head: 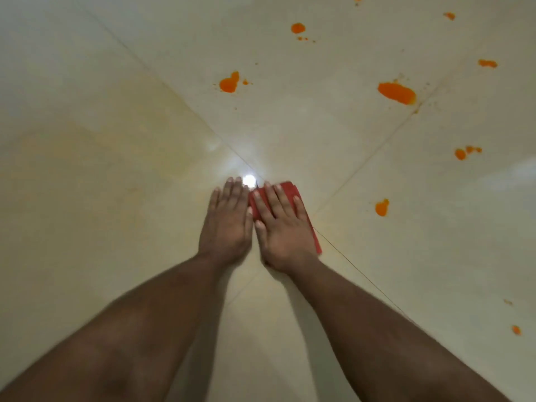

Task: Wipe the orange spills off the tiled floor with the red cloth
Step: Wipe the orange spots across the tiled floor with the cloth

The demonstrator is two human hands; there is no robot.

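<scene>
Right hand (pixel 282 227) flat, fingers straight, pressing the red cloth (pixel 293 189) onto the tiled floor (pixel 116 169) — cloth sits on the grout-line crossing. Left hand (pixel 227 219) flat on the floor just beside the cloth, fingers straight. Orange spills (pixel 396 93) lie beyond and right of the cloth — all apart from it.

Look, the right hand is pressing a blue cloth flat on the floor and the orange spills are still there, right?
Not quite: the cloth is red, not blue. The head view shows the right hand pressing it flat on the tiled floor, with orange spills still there, off to the right and farther ahead.
</scene>
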